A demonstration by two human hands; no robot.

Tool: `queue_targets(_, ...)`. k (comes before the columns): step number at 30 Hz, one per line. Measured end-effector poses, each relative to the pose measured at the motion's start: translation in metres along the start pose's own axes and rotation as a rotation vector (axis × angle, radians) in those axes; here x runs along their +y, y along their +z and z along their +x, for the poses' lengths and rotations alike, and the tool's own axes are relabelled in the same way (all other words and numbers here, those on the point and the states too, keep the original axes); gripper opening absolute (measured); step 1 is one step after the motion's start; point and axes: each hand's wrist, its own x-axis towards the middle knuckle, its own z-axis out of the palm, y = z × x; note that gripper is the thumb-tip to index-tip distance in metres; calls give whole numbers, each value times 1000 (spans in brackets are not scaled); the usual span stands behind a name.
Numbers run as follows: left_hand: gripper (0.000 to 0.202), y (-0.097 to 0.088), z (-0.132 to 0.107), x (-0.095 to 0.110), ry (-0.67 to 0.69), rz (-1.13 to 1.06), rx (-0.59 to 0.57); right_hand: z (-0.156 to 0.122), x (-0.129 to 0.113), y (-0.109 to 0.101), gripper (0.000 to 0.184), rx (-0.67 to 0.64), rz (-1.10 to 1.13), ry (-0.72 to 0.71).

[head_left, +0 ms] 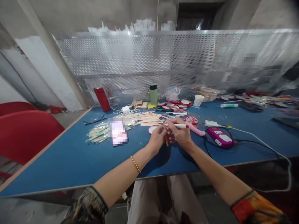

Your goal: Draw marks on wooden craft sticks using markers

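Over the blue table (70, 161), both hands meet close together. My left hand (156, 140) is closed round a thin flat wooden stick (166, 142), whose lower end pokes out below the fingers. A white pen (178, 125) with a red end lies in the closed grip of my right hand (181, 135), its tip towards the stick. Fingers partly hide where pen and stick come together. Just beyond the hands lies a heap of bare wooden sticks (150, 119). Beside my left hand is a round white disc with a red rim (152, 129).
Plastic-wrapped sticks (99, 132) and a blurred lit screen (118, 133) are at left. A pink corded tool (196, 129) and purple power strip (220, 137) lie right. Behind stand a red flask (102, 99), green bottle (153, 95), and paper cup (198, 100).
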Motion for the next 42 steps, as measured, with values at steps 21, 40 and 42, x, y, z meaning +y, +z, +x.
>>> queue_targets(21, 41, -3, -3, 2, 8, 103, -10, 4, 6, 3, 29, 13, 75, -16)
queue_targets(40, 40, 0, -5, 3, -14, 99, -10, 3, 9, 3, 29, 18, 23, -56)
queue_targets(42, 39, -1, -4, 2, -12, 103, -4, 4, 10, 3, 28, 16, 12, -65)
